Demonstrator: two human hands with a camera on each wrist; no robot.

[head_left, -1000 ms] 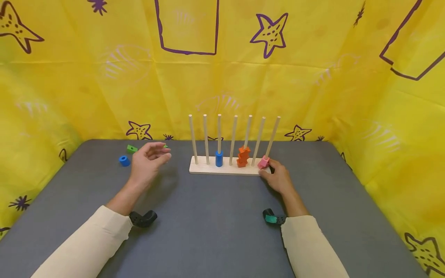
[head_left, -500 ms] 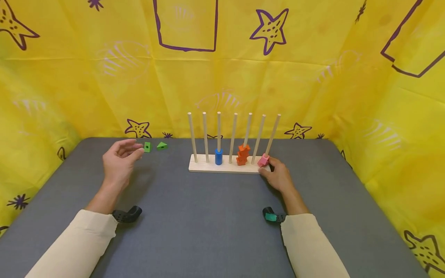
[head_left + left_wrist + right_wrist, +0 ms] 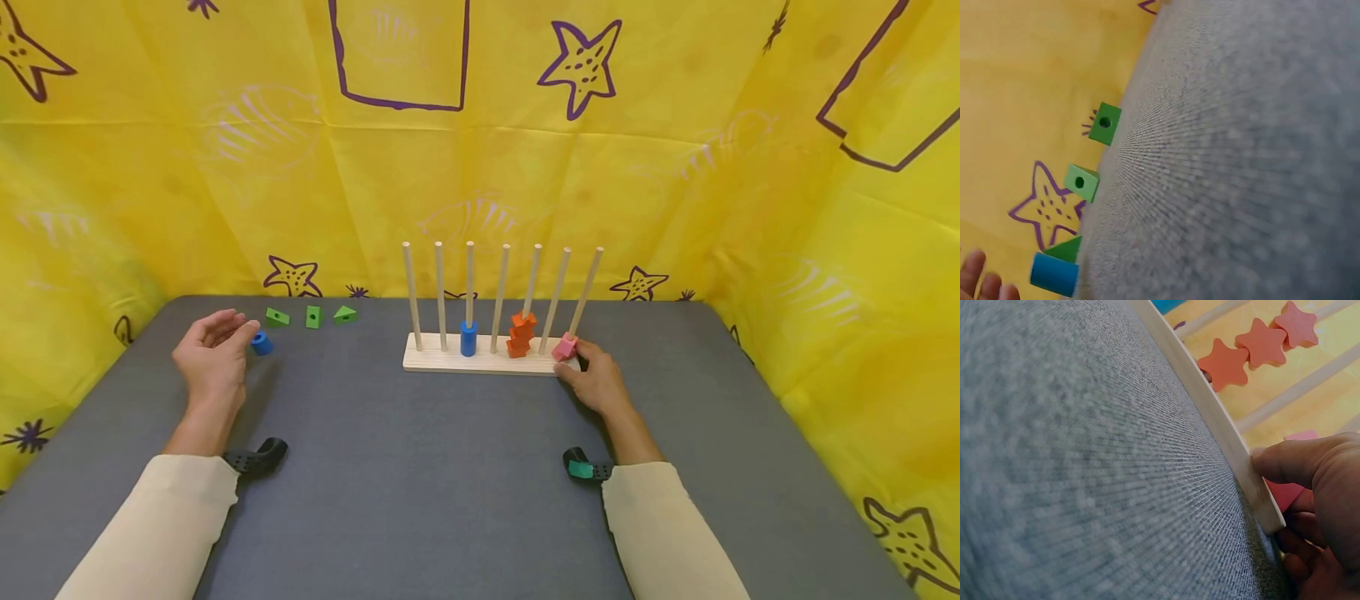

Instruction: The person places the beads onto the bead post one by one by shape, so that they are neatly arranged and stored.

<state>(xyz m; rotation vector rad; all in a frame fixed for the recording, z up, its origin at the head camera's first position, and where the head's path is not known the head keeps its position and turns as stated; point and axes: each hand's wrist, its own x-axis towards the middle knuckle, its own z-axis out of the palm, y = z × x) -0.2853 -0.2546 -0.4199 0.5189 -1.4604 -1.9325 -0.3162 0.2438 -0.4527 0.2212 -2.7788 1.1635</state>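
A loose blue cylinder (image 3: 261,342) is being reached for by the left hand (image 3: 211,360), fingers relaxed and apart, just beside it near the desk's (image 3: 420,467) far left edge; the peg board's (image 3: 487,361) right end is pinched by the right hand (image 3: 596,381); a closing grasp seems called for next; open room lies between hand and board.
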